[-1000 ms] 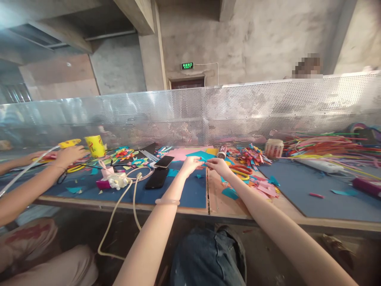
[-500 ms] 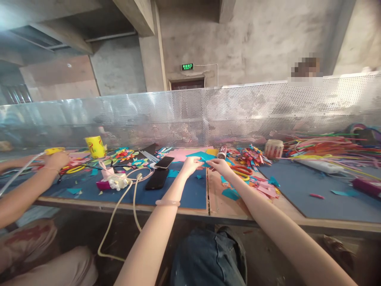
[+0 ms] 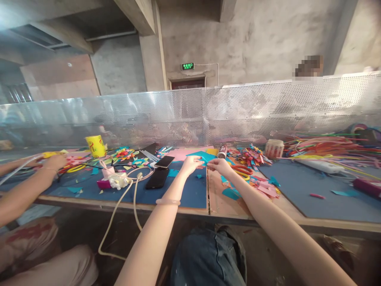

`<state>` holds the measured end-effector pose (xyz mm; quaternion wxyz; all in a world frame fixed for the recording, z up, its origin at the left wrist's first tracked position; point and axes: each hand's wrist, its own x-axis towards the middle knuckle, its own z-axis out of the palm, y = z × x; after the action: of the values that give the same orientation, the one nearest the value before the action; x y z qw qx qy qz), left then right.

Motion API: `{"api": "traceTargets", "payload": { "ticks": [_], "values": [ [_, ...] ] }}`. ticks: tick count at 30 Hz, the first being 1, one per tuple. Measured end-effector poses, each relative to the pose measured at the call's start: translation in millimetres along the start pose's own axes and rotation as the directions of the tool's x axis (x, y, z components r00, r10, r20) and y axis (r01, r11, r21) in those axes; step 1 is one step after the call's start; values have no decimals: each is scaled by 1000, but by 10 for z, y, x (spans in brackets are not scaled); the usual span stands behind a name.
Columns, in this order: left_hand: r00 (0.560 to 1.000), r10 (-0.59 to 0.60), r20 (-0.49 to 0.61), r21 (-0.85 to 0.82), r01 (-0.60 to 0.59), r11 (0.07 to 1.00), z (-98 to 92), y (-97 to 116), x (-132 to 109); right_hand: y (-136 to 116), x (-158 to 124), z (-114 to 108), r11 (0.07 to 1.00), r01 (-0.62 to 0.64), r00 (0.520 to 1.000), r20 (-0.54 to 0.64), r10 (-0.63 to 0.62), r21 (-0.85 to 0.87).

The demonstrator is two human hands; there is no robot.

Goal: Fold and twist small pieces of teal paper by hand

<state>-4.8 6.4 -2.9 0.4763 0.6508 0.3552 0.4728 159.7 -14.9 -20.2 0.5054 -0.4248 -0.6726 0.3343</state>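
One piece of blue paper [image 3: 206, 157] shows between left hand [image 3: 192, 163] and right hand [image 3: 218, 165] over the tabletop [image 3: 218, 198] (whether either grip is clamped on it, I cannot tell); two phones [image 3: 157, 179] lie leftward, one bottle [image 3: 222, 151] beyond the right hand.

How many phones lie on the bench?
2, both left of the left hand: a nearer phone on the blue mat and a farther phone just beyond. Paper scraps may hide others.

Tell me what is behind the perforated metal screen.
Above the screen appear a concrete wall, an exit sign, a doorway and a person's head. Lower parts are covered; shapes through the holes are too blurred to name.
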Motion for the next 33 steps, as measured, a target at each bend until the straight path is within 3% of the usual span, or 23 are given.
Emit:
{"api": "traceTargets", "payload": {
  "ticks": [13,19,26,33],
  "values": [
    [999,41,17,26,-42,999,2,13,-36,-2,4,-33,997,34,999,33,-32,-71],
    [990,48,135,80,-59,995,54,-15,-72,-3,-23,-12,994,49,999,23,-47,-102],
    [985,54,163,201,-86,976,42,-92,-53,34,-5,18,997,0,1000,-26,-2,-75],
    [981,44,191,138,-71,988,56,-68,-73,-8,-13,29,998,-41,997,-62,44,51]
  ]
}}
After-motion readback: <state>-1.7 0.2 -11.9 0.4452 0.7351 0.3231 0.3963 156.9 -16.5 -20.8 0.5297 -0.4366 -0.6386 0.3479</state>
